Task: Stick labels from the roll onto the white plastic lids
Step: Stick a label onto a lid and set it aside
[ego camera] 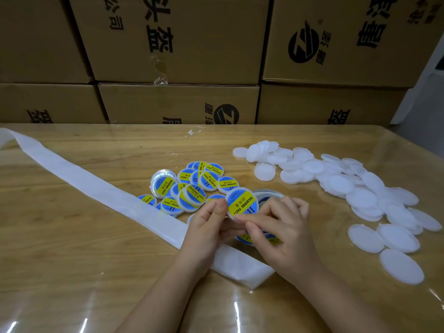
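Note:
A white lid with a blue and yellow label [242,203] is held up between both hands at the table's middle. My left hand [208,227] pinches its left edge with thumb and fingers. My right hand [281,227] pinches its lower right edge, thumb along the rim. The label roll [269,195] lies partly hidden behind and under my right hand. A pile of labelled lids [192,186] lies just left of and behind the held lid. Plain white lids [341,183] spread over the right of the table.
A long strip of empty white backing paper [79,179] runs from the far left edge to under my wrists. Stacked cardboard boxes [177,44] wall off the back. The wooden table [72,248] has a glossy clear cover.

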A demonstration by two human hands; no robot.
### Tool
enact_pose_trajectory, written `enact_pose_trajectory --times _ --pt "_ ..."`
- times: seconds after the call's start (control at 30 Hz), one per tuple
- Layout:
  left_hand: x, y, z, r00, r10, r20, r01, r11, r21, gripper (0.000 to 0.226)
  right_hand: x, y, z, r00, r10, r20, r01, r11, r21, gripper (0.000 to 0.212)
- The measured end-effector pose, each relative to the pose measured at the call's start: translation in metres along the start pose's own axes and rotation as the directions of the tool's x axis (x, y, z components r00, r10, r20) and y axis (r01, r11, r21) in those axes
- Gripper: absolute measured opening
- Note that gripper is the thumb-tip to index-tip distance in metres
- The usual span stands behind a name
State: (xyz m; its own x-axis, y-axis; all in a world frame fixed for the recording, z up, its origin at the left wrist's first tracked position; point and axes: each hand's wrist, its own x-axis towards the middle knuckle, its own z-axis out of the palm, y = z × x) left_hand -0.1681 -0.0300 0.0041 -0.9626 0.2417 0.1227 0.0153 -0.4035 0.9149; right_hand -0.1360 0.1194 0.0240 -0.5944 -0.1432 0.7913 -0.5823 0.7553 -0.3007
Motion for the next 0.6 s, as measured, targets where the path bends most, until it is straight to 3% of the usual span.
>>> enact_pose_trajectory --times 0.3,0.6 --pt "-0.0029 -0.0011 0.0061 0.999 0.035 0.040 -0.040 0.991 0.130 0.033 0.0029 0.0029 -0.0016 0.990 0.134 -0.042 -0.138 0.985 -0.102 0.028" --pt "-0.0010 -0.0043 0.0050 0.999 0.041 0.005 -0.041 0.994 0.103 0.030 0.0026 -0.0058 -0.0040 1.000 -0.002 0.031 0.004 0.998 -0.068 0.024"
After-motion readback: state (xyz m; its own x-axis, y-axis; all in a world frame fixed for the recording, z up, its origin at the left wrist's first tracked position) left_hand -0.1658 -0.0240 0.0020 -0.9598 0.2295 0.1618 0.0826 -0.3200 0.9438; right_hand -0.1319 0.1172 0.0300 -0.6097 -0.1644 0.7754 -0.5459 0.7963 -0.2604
